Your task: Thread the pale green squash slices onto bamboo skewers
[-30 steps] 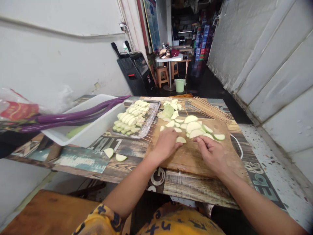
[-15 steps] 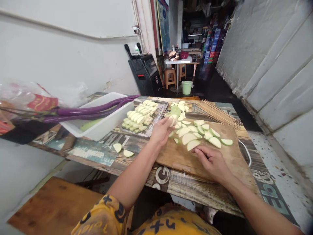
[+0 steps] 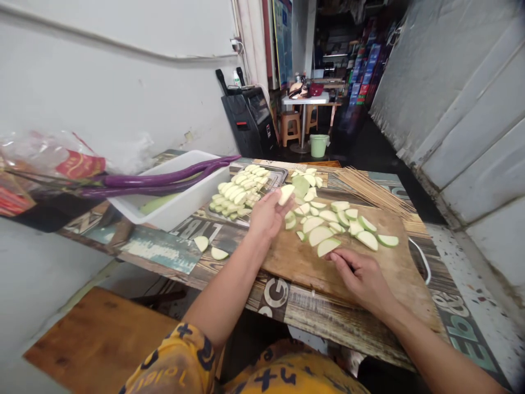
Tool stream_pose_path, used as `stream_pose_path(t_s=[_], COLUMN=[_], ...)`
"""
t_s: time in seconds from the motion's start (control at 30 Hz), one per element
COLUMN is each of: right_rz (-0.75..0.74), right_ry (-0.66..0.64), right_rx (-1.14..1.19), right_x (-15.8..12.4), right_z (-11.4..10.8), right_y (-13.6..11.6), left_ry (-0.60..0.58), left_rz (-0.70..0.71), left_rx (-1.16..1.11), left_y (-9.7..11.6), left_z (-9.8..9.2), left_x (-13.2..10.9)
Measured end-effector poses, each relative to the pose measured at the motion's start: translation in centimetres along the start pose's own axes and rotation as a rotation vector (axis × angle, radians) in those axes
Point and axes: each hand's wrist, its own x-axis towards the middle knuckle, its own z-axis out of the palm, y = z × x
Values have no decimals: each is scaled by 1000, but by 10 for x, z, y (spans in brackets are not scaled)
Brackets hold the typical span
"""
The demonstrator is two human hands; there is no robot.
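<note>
My left hand (image 3: 267, 214) is raised over the left edge of the wooden cutting board (image 3: 311, 262) and pinches a pale green vegetable slice (image 3: 285, 194) at its fingertips. My right hand (image 3: 361, 276) rests on the board, its fingers curled against the nearest of several loose slices (image 3: 328, 246). More slices (image 3: 348, 224) lie scattered across the board. Beyond my left hand, a metal tray (image 3: 275, 176) holds rows of skewered slices (image 3: 238, 194).
A white tub (image 3: 172, 210) with long purple eggplants (image 3: 164, 180) stands at the left. A bundle of bamboo skewers (image 3: 369, 191) lies at the back right. Two slices (image 3: 209, 247) lie off the board on the table. A wooden bench (image 3: 98, 345) is below left.
My left hand picked up a slice from the board and lifted it toward the tray. My right hand stayed on the board by the nearest slices. The camera shifted left.
</note>
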Motion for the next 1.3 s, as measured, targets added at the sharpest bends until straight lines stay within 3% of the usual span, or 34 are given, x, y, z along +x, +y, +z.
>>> stream_pose_path(t_s=[1.3], right_rz=[26], right_ry=[-57], right_rx=[-1], right_x=[-2], right_z=[-1], right_y=[-5], left_ry=[-19], left_rz=[23], left_rx=[23], left_y=[1], left_z=[-2], left_x=[2])
